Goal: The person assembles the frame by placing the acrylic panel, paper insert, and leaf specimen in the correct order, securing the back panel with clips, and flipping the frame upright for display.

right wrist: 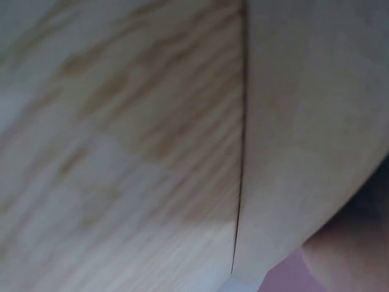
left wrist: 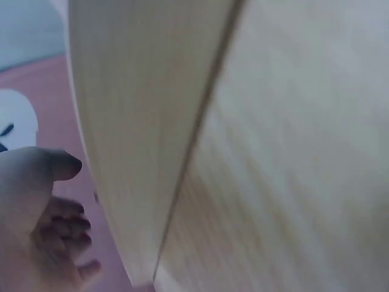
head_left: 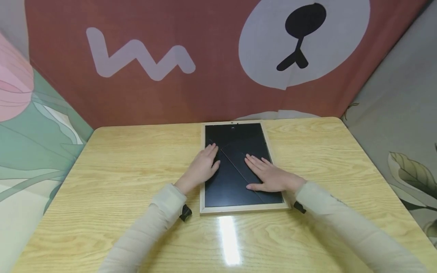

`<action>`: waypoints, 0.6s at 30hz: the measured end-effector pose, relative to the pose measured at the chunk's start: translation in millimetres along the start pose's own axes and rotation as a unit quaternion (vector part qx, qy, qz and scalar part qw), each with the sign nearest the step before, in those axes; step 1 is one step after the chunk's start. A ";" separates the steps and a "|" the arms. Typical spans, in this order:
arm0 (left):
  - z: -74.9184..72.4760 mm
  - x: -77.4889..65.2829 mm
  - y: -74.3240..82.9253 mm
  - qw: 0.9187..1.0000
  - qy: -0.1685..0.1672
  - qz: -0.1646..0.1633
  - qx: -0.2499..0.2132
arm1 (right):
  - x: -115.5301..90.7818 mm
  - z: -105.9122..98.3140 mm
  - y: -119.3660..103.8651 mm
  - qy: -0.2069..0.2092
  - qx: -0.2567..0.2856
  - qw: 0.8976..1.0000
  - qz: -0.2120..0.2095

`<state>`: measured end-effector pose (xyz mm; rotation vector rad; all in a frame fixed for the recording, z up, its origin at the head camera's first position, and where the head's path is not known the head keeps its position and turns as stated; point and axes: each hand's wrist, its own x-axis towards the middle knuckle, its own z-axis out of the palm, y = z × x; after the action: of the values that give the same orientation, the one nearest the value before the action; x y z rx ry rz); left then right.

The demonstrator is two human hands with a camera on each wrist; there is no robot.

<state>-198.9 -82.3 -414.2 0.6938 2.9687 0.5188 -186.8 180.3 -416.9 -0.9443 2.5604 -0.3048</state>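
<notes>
A picture frame [head_left: 244,209] with a pale wooden rim lies on the table, its black back panel [head_left: 223,185] facing up. A thin slanting edge crosses the panel, and a small metal hanger [head_left: 233,128] sits near its far end. My left hand [head_left: 202,167] reaches over the left rim, fingers extended onto the panel. On the right half, my right hand [head_left: 268,175] lies flat with fingers spread. The left wrist view shows the frame's side [left wrist: 140,121] beside the left hand's loosely bent fingers. In the right wrist view, the opposite side [right wrist: 298,140] hides most of the right hand.
The wood-grain table [head_left: 136,170] extends on both sides of the frame. A reddish-brown cloth [head_left: 205,94] with a cartoon face hangs behind its far edge. Patterned cloths flank the table left and right. Small black devices [head_left: 185,213] are worn under both wrists.
</notes>
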 end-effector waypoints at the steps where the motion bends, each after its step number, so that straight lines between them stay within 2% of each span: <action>1: -1.1 0.9 -3.7 1.000 0.002 -0.018 0.008 | 0.1 0.2 0.1 0.001 -0.001 1.000 -0.001; 4: -3.0 2.6 -14.0 0.997 -0.017 -0.067 0.030 | 0.7 1.2 0.4 0.000 -0.005 1.000 -0.002; 7: -2.1 3.1 -21.9 0.994 -0.040 -0.091 0.037 | 1.6 2.2 1.0 -0.001 -0.007 1.000 0.000; 10: -0.3 3.1 -25.9 0.994 -0.052 -0.092 0.032 | 1.7 2.8 1.6 -0.002 -0.008 1.000 0.003; 18: 1.6 2.2 -26.9 0.994 -0.050 -0.096 0.023 | 0.6 2.1 0.2 -0.002 -0.010 1.000 0.007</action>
<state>-212.0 -103.5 -424.7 0.4161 2.9194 0.3908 -186.4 179.9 -419.0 -0.9331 2.5699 -0.2734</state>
